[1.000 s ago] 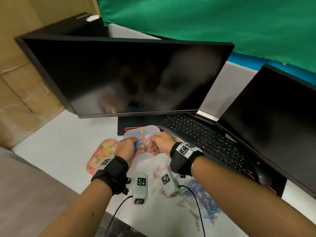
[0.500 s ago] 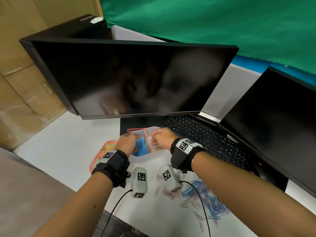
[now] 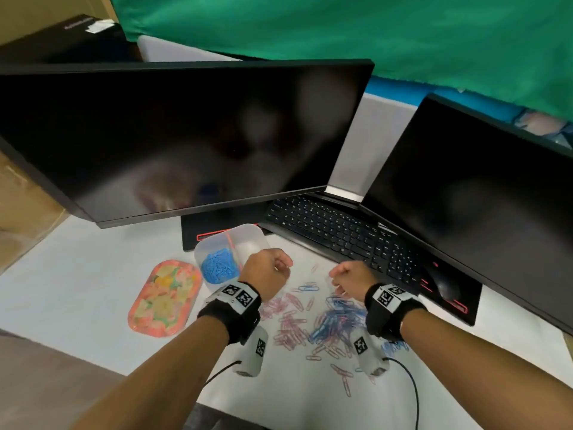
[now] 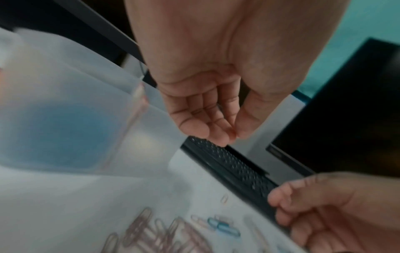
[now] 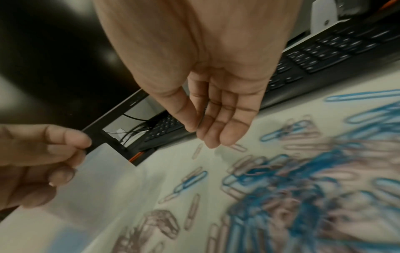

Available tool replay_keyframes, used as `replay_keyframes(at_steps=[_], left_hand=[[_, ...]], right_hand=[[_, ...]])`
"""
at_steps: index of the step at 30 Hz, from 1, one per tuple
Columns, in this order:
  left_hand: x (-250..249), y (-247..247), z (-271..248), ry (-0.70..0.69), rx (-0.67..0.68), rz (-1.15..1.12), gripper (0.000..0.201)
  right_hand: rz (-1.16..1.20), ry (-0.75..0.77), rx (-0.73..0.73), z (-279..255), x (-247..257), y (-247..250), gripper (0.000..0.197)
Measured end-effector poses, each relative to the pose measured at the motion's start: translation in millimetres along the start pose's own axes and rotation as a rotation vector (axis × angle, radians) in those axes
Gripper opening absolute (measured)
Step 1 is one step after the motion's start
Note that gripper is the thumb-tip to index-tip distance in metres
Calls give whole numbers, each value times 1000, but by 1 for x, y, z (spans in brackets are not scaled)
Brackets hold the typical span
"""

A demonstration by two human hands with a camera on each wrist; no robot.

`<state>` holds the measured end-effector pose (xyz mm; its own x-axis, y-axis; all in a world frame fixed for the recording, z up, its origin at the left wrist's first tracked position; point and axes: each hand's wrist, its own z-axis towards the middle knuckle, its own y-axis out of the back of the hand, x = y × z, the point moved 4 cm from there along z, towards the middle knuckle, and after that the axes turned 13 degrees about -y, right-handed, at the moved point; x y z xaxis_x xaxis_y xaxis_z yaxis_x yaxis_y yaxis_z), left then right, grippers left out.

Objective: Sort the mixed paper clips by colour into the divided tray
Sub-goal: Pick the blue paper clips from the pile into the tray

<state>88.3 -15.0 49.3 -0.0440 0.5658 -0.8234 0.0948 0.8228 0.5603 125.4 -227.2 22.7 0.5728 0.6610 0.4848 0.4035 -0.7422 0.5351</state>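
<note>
Hovering over desk [image 3: 77,293], both hands, apart, w/ mixed clip pile [image 3: 322,321] between and below them. Left hand [image 3: 266,273] just beside tray [image 3: 248,235], near its right edge, not touching as far as head view shows; fingers [image 4: 194,116] loosely curled, thumb tip close to fingertips, nothing seen held. Right hand [image 3: 350,276] above pile's far right side, in front of keyboard [image 3: 335,231]; fingers [image 5: 225,123] nearly straight and relaxed, thumb alongside, holding nothing visible.

Tray: translucent plastic, divided by thin pink wall, sitting on desk in front of left monitor [image 3: 186,135]. Near-left compartment filled w/ blue clips [image 3: 218,265]; right compartment looks pale, contents cannot tell.

Pile: pink and blue clips jumbled, pink more toward left, blue denser at centre-right. A few strays past pile's edges, incl. blue pair [image 3: 308,287] between the hands and pink ones toward near desk edge.

Elsewhere: flowery oval lid or dish [image 3: 164,297] left of tray, flat on desk. Second monitor [image 3: 471,206] at right, both screens dark. Mouse [image 3: 441,283] past keyboard's right end. Green cloth [image 3: 341,32] behind. Wrist cams w/ marker tags and cables on both forearms.
</note>
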Motion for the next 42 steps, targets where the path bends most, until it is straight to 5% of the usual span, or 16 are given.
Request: replay_keyframes(at_steps=[10,31,35,42], left_hand=[[-1,-68,30,-107,432,476,33],[-2,-103,39,-103,478,721,24],[1,-104,33,-71,408,536,12],[0,-102,15,-57,311,285,30]], right_hand=[[-94,16,-118,-6,-59,14,18],[20,64,-168,-7,-127,42,19],[12,55,-204,-4,-133,45,18],[-151,93,-383,16,-130,66,24]])
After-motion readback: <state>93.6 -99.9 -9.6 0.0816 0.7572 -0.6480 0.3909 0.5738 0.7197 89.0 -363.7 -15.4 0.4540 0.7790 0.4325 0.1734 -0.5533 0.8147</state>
